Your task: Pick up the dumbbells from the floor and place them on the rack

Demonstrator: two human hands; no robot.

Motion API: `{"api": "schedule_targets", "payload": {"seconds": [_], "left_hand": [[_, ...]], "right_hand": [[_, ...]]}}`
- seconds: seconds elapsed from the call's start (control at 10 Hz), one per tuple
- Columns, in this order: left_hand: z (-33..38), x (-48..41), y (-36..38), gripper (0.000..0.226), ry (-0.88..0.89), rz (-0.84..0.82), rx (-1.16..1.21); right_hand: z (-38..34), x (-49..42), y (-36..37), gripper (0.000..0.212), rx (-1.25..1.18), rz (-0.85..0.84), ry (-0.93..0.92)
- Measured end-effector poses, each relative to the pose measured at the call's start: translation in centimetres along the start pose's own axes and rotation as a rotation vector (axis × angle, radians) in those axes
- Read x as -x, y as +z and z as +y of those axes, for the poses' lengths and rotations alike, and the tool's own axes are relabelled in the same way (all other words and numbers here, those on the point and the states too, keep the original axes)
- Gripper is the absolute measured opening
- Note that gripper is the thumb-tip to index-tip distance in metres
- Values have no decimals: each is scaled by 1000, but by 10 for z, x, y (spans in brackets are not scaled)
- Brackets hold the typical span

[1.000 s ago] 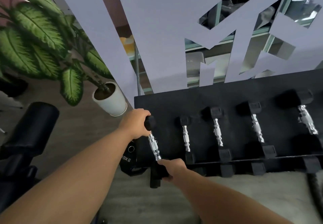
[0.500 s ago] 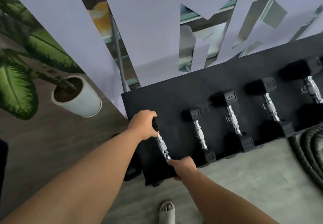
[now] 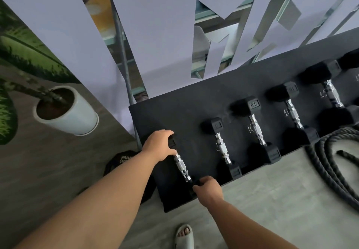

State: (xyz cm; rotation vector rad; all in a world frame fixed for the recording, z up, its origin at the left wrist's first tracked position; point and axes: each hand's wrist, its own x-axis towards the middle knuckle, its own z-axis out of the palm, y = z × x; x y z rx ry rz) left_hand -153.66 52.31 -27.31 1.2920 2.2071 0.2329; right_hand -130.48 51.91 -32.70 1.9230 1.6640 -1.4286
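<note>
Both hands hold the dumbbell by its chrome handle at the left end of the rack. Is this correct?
Not quite. In the head view the left hand and right hand grip the black ends of the dumbbell; its chrome handle is bare. It is at the rack's left end.

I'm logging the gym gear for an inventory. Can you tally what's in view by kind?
Dumbbells on the rack: 5, one held by both hands, four others
Battle rope: 1
Potted plant: 1
Total: 7
</note>
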Motion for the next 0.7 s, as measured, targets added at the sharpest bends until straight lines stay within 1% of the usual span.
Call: {"api": "schedule_targets", "payload": {"seconds": [0.1,0.2,0.3,0.4,0.5,0.6,0.7], "left_hand": [[-4,5,-5,80,17,-48,29],[-2,17,-14,79,41,-73,-5],[8,34,-29,72,36,-53,-25],[23,55,-50,60,-16,-23,-7],[48,82,-80,47,-75,-2,-1],[82,111,-110,44,-108,72,-28],[128,152,-125,42,-140,223,-36]], "right_hand": [[-6,5,-5,42,86,-2,-76],[-17,14,-21,39,206,-6,-183],[-31,27,-49,39,369,-21,-305],[-47,41,-92,39,497,-29,-407],[-62,54,-143,39,547,-16,-483],[-72,74,-199,36,584,25,-584],[-70,102,-257,31,601,99,-686]]}}
